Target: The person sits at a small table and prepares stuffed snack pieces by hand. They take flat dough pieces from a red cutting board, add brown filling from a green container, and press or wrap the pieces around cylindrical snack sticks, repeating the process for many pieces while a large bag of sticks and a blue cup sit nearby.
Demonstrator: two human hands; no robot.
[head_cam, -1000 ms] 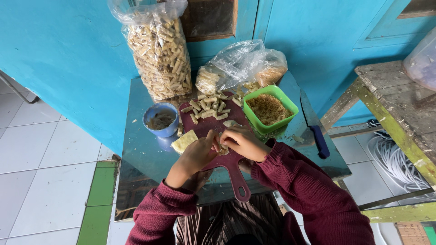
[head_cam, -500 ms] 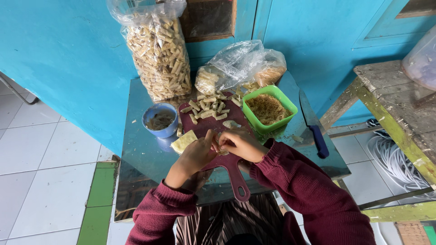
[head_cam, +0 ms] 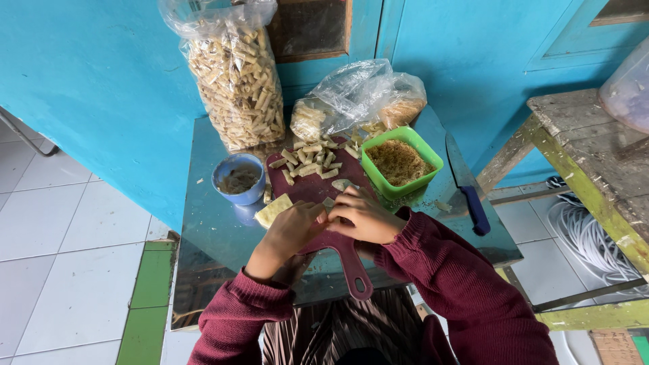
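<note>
While meeting over board, hands pinch wrapper.

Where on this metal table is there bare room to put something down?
Bare patches: the shiny steel tabletop below the blue bowl, and the near right corner below the blue-handled knife. Crowded: the back, with plastic bags, green tub and maroon cutting board.

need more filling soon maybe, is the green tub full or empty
Full, nearly: the green tub holds brownish crumbly filling up close to its rim, with no bare bottom showing. It stands upright beside the dark red cutting board.
</note>
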